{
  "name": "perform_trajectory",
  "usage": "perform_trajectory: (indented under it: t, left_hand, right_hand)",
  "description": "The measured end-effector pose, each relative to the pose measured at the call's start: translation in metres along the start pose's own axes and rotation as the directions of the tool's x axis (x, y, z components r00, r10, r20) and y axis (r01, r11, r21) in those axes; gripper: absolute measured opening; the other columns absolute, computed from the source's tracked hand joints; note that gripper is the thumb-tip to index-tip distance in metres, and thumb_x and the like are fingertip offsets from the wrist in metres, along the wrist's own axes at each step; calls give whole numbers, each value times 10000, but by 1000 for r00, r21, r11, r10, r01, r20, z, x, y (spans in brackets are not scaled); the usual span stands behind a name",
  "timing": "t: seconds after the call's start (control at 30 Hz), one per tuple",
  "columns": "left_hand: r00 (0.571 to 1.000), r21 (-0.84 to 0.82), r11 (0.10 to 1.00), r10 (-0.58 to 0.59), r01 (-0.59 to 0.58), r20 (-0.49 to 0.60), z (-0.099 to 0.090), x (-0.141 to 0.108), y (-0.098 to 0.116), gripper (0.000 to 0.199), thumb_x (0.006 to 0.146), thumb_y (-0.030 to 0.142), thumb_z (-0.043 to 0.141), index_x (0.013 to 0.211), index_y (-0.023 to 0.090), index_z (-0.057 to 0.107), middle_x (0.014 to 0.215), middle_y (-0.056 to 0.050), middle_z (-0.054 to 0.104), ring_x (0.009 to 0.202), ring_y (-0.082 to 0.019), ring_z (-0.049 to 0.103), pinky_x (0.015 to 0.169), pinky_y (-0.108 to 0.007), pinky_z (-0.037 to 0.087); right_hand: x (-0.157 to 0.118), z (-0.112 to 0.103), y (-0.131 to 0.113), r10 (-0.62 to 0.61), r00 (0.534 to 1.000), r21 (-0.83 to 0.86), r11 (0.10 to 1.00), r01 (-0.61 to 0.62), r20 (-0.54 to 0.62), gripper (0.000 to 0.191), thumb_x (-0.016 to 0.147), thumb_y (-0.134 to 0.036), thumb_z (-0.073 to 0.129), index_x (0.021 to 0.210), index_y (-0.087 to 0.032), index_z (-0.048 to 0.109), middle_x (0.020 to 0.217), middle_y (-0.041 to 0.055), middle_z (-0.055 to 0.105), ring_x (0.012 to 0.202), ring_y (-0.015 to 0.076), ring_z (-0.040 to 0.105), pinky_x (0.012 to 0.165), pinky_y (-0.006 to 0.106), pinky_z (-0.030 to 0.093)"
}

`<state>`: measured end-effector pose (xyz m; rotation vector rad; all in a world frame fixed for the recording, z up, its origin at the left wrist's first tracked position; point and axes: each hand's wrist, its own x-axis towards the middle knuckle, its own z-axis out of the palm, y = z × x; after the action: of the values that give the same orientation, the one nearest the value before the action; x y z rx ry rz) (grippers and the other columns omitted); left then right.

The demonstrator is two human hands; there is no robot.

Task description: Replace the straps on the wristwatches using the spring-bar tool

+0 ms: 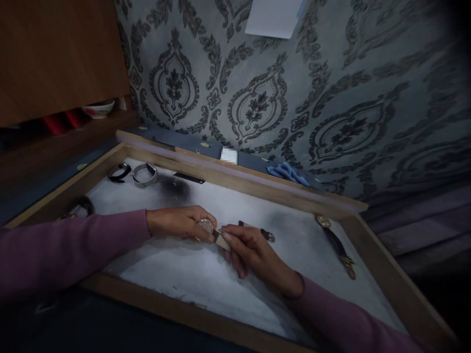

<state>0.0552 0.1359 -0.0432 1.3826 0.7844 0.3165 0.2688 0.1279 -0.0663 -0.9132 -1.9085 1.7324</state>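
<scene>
Near the middle of a wooden tray (217, 171) with a white bottom, my left hand (184, 223) grips a watch (205, 226) by its round case. My right hand (253, 247) pinches the light strap (222, 241) of the same watch, close to the case. Both hands are closed and held above the tray bottom. Just behind my right hand lies a dark strap piece with a buckle (268, 235), partly hidden by the fingers.
Watches lie around the tray: a black one (120, 172), a silver one (144, 175), a dark one (81, 207) at left, a black-strapped one (334, 245) at right. A black strip (188, 177) lies inside. Behind the tray are a blue cloth (287, 173) and a patterned wall.
</scene>
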Motion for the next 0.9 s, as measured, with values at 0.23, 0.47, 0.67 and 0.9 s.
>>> perform_trajectory:
  t: [0.23,0.47,0.67,0.9]
  left_hand:
    - [1000,-16,1000,16,-16,9,0,1,-3,234,726,366,657,738,170,530,532,88,360,481,-77,274,473,-246,171]
    - [999,-26,999,29,-28,26,-2,2,-8,235,728,369,663,764,169,545,552,80,379,496,-82,282,488,-251,172]
    - [1000,-23,1000,19,-19,12,0,1,-7,270,728,401,672,763,169,538,567,77,382,508,-82,290,498,-252,172]
    - [1000,-12,1000,5,-5,8,1,0,-6,273,716,401,675,770,168,542,564,78,383,518,-85,295,496,-247,181]
  right_hand:
    - [-1,0,-2,-46,999,-60,997,45,-13,383,953,-416,480,687,-158,573,466,-72,466,298,31,371,335,158,290]
    - [-1,-1,-3,-64,998,-89,994,63,-2,324,951,-398,482,803,-145,619,537,-51,520,317,34,395,340,163,288]
    - [-3,0,-3,-139,990,-157,979,134,-19,312,969,-361,462,870,-138,657,485,-73,465,320,39,386,370,171,325]
    - [-5,-1,-1,-173,985,-264,950,164,-11,313,985,-317,424,904,-135,665,488,-70,456,336,47,393,376,169,338]
